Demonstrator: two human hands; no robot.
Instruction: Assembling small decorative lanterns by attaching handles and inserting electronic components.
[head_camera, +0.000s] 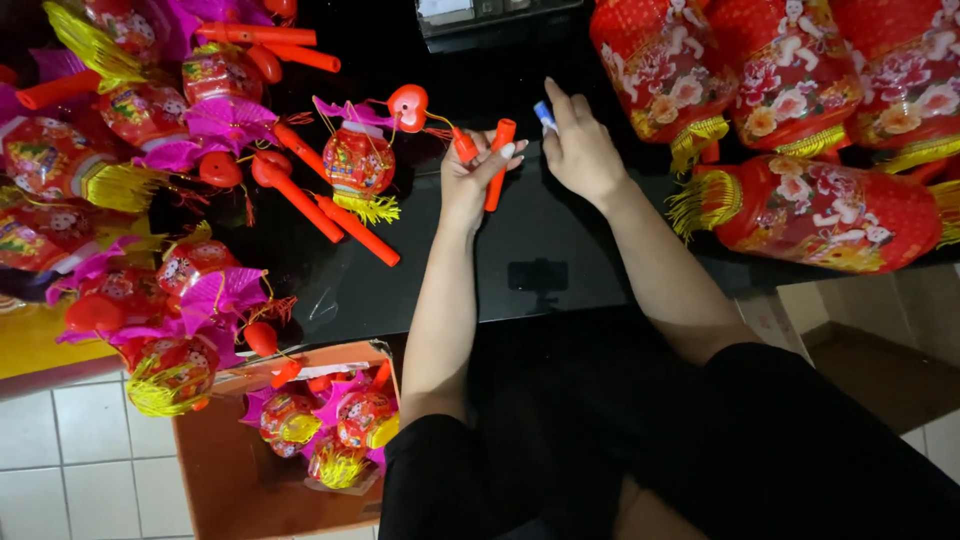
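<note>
A black glossy desk (560, 250) carries everything. Along its right side lie large red paper lanterns (820, 210) printed with flowers and fringed in yellow. On its left sprawls a heap of small toy lanterns (150, 130) with magenta fans, yellow tassels and orange stick handles. Below the desk's front edge stands a cardboard box (230, 470) on the tiled floor, with a few more small lanterns inside.

Near the desk's middle lies one small red lantern (358, 160) with a heart-shaped top piece (408, 105), its cord running toward the left hand. The left hand (472, 175) holds an orange handle tube (498, 162) upright, fingers clamped around it, just above the desk surface at the centre. Just beside it, the right hand (580, 150) pinches a small blue and white cylinder (545, 116) between fingertips, fingers closed on it, its tip pointing away from the person. The two hands are near each other but not touching.
</note>
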